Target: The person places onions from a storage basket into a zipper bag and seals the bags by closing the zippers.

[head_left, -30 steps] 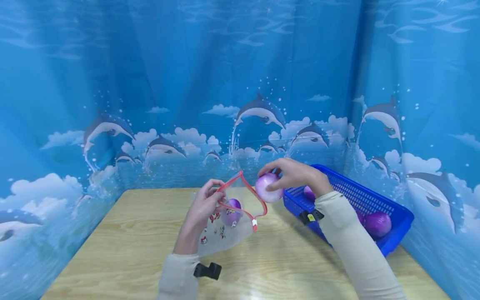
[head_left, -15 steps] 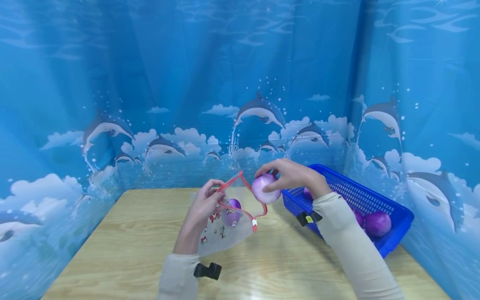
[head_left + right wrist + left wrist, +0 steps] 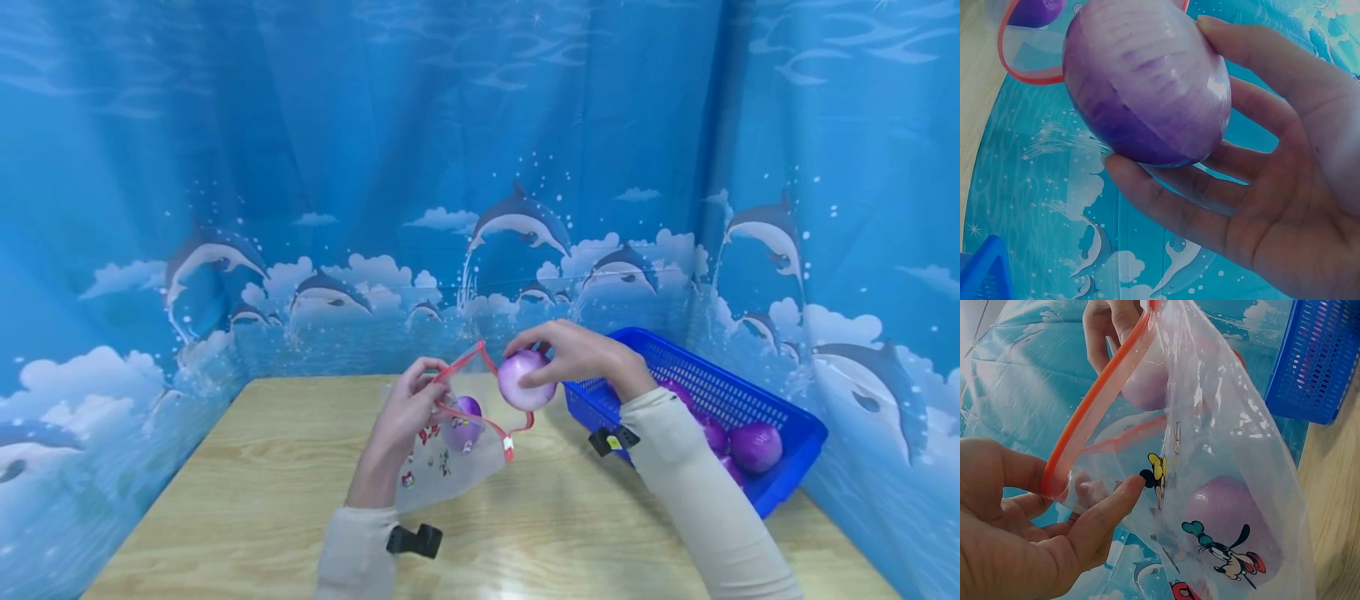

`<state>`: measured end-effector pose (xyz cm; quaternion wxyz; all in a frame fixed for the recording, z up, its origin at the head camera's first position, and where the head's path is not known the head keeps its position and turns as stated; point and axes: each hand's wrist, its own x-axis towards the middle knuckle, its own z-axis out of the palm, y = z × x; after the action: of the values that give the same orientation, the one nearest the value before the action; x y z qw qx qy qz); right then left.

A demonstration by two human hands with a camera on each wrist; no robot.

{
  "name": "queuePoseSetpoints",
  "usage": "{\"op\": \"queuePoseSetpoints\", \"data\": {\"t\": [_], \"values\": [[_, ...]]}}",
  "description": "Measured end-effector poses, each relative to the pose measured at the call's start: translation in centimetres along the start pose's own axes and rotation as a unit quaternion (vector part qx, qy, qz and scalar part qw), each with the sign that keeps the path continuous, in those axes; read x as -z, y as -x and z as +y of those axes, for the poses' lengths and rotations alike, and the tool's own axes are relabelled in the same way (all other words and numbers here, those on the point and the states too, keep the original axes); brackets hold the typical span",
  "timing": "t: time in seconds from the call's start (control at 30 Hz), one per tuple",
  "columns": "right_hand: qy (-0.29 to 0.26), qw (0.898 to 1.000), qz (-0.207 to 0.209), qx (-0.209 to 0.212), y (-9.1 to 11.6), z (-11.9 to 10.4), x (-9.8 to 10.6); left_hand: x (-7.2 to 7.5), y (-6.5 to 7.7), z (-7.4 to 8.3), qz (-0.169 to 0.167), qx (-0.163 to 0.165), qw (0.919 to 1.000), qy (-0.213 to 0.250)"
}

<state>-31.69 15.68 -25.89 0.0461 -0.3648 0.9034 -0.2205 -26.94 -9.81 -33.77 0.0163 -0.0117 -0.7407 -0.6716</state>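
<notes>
My left hand (image 3: 408, 406) pinches the red-edged mouth of a clear zip bag (image 3: 457, 475) printed with cartoon figures, its opening spread toward the right. Inside the bag lies a purple onion (image 3: 1229, 512), seen through the plastic. My right hand (image 3: 577, 358) grips a second onion (image 3: 1147, 81), pale violet on top and deeper purple below, thumb on one side and fingers on the other. In the head view this onion overlaps the right side of the bag's red rim (image 3: 1029, 80). A white slider (image 3: 508, 444) sits near the rim's lower end.
At the right of the wooden table (image 3: 247, 500) stands a blue perforated basket (image 3: 798, 450) holding several purple onions (image 3: 756, 447), partly hidden by my right forearm. A blue dolphin-print curtain (image 3: 420, 167) closes off the back and sides.
My right hand has moved slightly left with its onion, from beside the bag's mouth to overlapping its rim. More onions show in the basket. The left hand and bag stay put.
</notes>
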Motion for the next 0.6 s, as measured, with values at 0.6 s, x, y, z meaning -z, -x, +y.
{"op": "queuePoseSetpoints", "data": {"t": [0.6], "values": [[-0.010, 1.000, -0.005, 0.017, -0.39, -0.33, -0.74, -0.06, 0.10, 0.00, -0.001, 0.003, 1.0000, -0.004]]}}
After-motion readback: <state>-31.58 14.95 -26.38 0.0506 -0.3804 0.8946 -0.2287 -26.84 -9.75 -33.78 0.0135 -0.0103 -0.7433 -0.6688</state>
